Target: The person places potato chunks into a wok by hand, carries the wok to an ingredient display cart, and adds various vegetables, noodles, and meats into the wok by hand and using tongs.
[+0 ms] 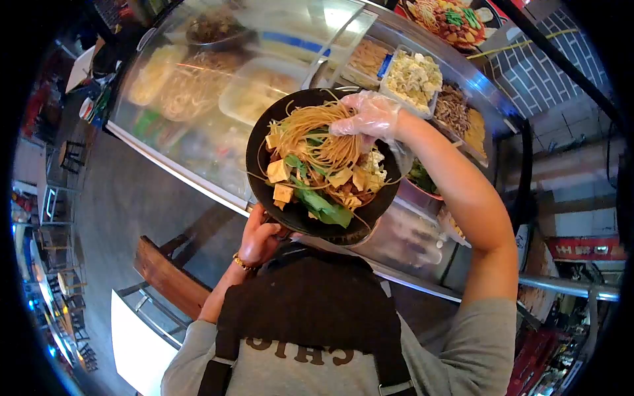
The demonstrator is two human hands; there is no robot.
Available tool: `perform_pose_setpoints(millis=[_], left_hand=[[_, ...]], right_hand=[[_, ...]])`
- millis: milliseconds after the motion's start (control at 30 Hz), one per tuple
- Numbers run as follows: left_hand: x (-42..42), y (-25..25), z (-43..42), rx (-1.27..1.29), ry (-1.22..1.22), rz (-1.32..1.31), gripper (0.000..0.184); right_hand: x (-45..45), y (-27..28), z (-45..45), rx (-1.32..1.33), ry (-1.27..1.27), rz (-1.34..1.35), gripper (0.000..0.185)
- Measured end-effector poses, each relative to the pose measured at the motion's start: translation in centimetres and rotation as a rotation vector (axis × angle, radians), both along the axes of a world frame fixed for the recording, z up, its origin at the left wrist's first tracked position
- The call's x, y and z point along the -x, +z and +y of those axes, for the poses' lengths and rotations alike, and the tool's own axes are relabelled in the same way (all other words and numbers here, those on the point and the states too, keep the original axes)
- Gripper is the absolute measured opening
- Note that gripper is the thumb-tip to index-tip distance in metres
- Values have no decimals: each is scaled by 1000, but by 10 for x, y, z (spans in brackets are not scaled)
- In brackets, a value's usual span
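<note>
A dark round pan (pixel 264 198) is held over the food counter, with noodles (pixel 320 135), tofu cubes (pixel 278 171) and green leaves (pixel 325 206) in it. My left hand (pixel 257 239), bare and with a beaded bracelet at the wrist, is closed at the pan's near left edge, where the handle is mostly hidden. In a clear plastic glove, my right hand (pixel 370 119) reaches in from the far right side, its fingers closed on the noodles at the top of the heap.
A glass-covered counter (pixel 198 173) with food trays lies beneath. To the right stand a tray of pale yellow food (pixel 413 79) and a tray of brown shreds (pixel 453 109). A wooden bench (pixel 168 274) is at the lower left. A food picture (pixel 449 23) shows at the top.
</note>
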State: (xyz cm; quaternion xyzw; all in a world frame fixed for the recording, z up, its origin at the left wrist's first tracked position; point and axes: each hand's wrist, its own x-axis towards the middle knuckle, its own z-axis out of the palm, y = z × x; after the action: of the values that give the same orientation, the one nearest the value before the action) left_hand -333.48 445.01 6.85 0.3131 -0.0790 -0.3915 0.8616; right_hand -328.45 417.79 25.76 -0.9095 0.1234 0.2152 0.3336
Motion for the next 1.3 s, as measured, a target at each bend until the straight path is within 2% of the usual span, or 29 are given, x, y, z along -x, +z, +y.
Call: perform_pose_setpoints(millis=[33, 100, 167, 200, 267, 300, 367, 467, 533, 600, 633, 700, 767, 833, 967, 1033, 1067, 1167, 1233, 1300], left_hand=[[-1, 4, 0, -4, -15, -2, 57], [-2, 11, -1, -31, -8, -4, 56], [-1, 7, -3, -27, -11, -30, 56], [0, 4, -2, -22, -1, -51, 55], [0, -9, 0, -47, 13, -94, 57], [0, -15, 1, -72, 32, -133, 60], [2, -22, 0, -60, 36, -142, 58], [13, -6, -10, -60, 73, -139, 55], [14, -3, -12, -78, 103, -127, 54], [11, -13, -5, -72, 52, -182, 55], [13, -10, -5, -77, 44, -187, 55], [16, 1, -9, -68, 74, -136, 53], [14, -2, -9, -49, 84, -138, 54], [11, -6, -7, -46, 37, -181, 55], [6, -3, -8, -59, 44, -136, 55], [6, -1, -8, -57, 27, -114, 54], [11, 10, -12, -88, 72, -50, 55], [-1, -16, -1, -84, -23, -141, 58], [-3, -21, 2, -26, -38, -138, 59], [0, -14, 1, -23, -34, -90, 61]], right_hand=[[6, 6, -4, 23, 39, 50, 74], [30, 14, -7, 107, 2, 60, 75], [62, 7, -27, 387, 247, -518, 76], [81, 9, -32, 388, 242, -518, 76], [123, 17, -31, 150, -79, -340, 85], [144, 6, -34, 150, -80, -343, 85], [182, -35, -40, -23, -118, -565, 95], [214, -111, 5, -562, -421, -538, 107], [211, -145, 31, -702, -493, -616, 106], [209, -153, 46, -859, -535, -354, 83], [211, -154, 38, -866, -542, -360, 83], [211, -145, 1, -539, -410, -89, 45], [210, -101, -18, -301, -471, -248, 22], [200, -38, -23, -529, -505, -294, 19], [157, 55, -9, -560, -358, -452, 21], [132, 82, 5, -529, -276, -542, 23], [117, 85, 7, -525, -276, -541, 23], [73, 82, 15, -498, -132, -551, 22], [51, 60, 16, -731, -175, -406, 21], [40, 28, 8, -659, -148, -357, 22]])
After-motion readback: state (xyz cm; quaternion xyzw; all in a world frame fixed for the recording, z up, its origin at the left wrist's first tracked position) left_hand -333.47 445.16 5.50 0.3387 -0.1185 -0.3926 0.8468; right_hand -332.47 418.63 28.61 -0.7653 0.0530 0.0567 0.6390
